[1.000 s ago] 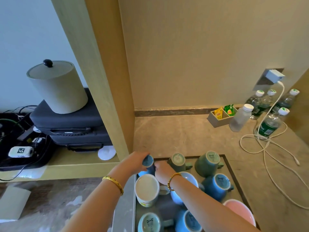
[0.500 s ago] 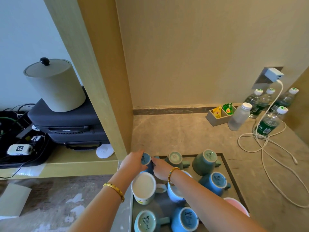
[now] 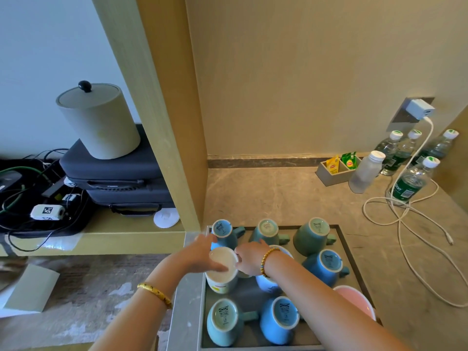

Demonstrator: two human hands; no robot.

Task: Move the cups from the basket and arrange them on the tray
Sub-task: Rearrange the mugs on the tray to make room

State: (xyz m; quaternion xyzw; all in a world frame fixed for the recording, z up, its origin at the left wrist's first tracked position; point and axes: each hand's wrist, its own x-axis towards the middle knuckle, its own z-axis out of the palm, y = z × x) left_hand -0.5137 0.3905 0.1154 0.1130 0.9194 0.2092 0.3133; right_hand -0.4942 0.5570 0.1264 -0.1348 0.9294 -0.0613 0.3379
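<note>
A dark grey tray (image 3: 247, 296) on the stone counter holds several upturned cups. The white cup (image 3: 220, 273) stands at the tray's left side. My left hand (image 3: 198, 254) grips its left side, thumb over its base. My right hand (image 3: 249, 259) holds its right side. Behind it, a blue cup (image 3: 222, 231) stands free in the back left corner, with a teal cup (image 3: 267, 230) and a green cup (image 3: 312, 234) in the same row. A blue cup (image 3: 326, 266), a pink cup (image 3: 354, 300) and two near cups (image 3: 278, 319) also stand there. No basket is in view.
A wooden partition (image 3: 174, 148) rises just left of the tray's back corner. Water bottles (image 3: 407, 183), a tea bag holder (image 3: 334, 169) and a loose white charger cable (image 3: 405, 224) lie at the counter's right. Left of the partition are dark cases (image 3: 114, 178) and a lidded canister (image 3: 98, 120).
Both hands have let go of the blue cup, which now stands in the tray's back left corner. They have drawn back towards me and taken hold of the white cup.
</note>
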